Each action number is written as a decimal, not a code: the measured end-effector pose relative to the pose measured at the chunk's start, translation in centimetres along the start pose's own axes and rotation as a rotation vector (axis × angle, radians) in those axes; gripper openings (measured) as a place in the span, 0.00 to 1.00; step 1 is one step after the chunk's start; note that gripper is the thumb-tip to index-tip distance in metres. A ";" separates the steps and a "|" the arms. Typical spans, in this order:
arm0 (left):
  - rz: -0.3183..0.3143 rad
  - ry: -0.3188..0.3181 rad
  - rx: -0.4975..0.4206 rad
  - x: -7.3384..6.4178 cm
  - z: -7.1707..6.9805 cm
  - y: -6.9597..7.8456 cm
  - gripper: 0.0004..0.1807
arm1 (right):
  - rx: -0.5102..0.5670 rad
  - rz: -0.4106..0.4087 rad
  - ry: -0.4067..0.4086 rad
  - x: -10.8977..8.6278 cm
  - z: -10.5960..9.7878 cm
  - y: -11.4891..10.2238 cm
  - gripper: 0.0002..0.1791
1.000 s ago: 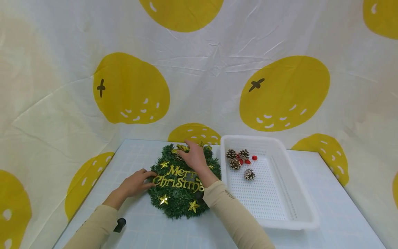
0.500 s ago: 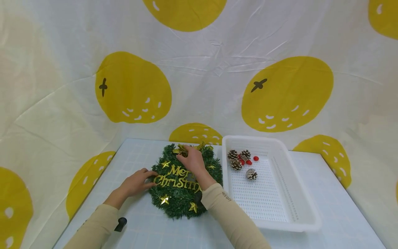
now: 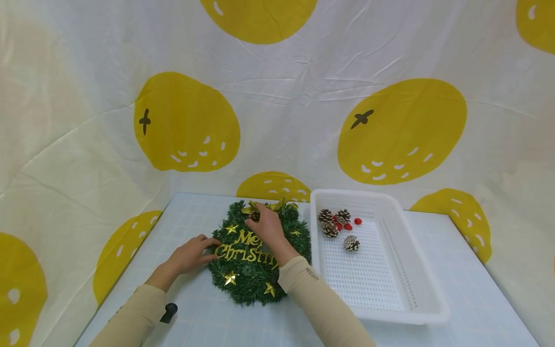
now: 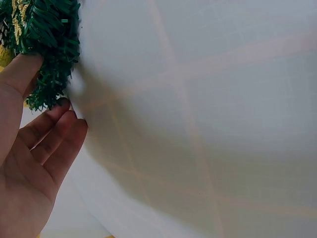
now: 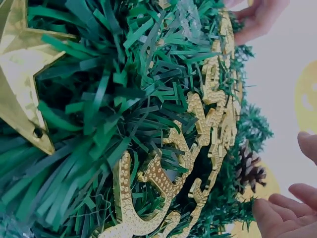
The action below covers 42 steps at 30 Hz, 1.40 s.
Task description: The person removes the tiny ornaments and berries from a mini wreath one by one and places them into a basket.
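Observation:
A green tinsel wreath (image 3: 243, 289) lies on the table with gold "Merry Christmas" lettering (image 3: 243, 254) across it, gold stars (image 3: 231, 278) and a gold bow (image 3: 277, 205) at its far end. My left hand (image 3: 191, 255) grips its left edge, thumb on top and fingers (image 4: 54, 131) beneath. Over the far part is my right hand (image 3: 270, 226), its thumb and fingers spread apart beside a pine cone (image 5: 250, 171) set in the greenery. Its fingertips (image 5: 262, 208) are right at the tinsel. The right forearm hides part of the lettering.
Right of the wreath stands a white plastic basket (image 3: 422, 270) with several pine cones (image 3: 351, 243) and red berries (image 3: 357, 221). A black object (image 3: 169, 313) shows beside the left sleeve. A curtain with yellow fruit prints (image 3: 277, 140) hangs behind the table (image 3: 208, 327).
My right hand has shifted slightly nearer across the wreath, uncovering more of the gold bow. The left hand stays at the wreath's edge.

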State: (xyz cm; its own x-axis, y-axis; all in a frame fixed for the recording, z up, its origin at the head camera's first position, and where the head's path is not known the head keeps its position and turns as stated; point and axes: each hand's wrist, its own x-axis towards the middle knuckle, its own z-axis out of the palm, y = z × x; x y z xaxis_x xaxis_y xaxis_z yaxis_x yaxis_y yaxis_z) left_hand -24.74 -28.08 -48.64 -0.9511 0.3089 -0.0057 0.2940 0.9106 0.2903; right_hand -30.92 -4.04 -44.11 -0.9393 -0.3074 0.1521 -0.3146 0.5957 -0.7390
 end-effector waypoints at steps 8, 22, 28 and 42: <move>0.001 -0.003 -0.004 -0.1 -0.1 0.1 0.22 | -0.080 -0.002 0.016 0.1 0.2 -0.1 0.33; 0.004 0.004 0.005 -0.2 -0.2 0.1 0.21 | -0.080 0.041 -0.005 -0.1 1.0 -0.3 0.33; 0.002 -0.003 0.007 -0.1 -0.3 0.2 0.22 | -0.082 0.053 0.020 0.4 1.6 0.4 0.34; 0.010 0.006 0.001 -0.2 -0.3 0.1 0.22 | -0.211 0.077 0.028 1.0 2.1 0.9 0.34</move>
State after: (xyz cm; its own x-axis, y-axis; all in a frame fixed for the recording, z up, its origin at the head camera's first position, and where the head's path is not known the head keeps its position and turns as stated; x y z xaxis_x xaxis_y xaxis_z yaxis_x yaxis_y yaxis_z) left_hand -24.56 -28.09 -48.34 -0.9488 0.3159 0.0032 0.3032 0.9079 0.2896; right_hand -31.90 -5.38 -45.98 -0.9640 -0.2367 0.1208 -0.2611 0.7597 -0.5956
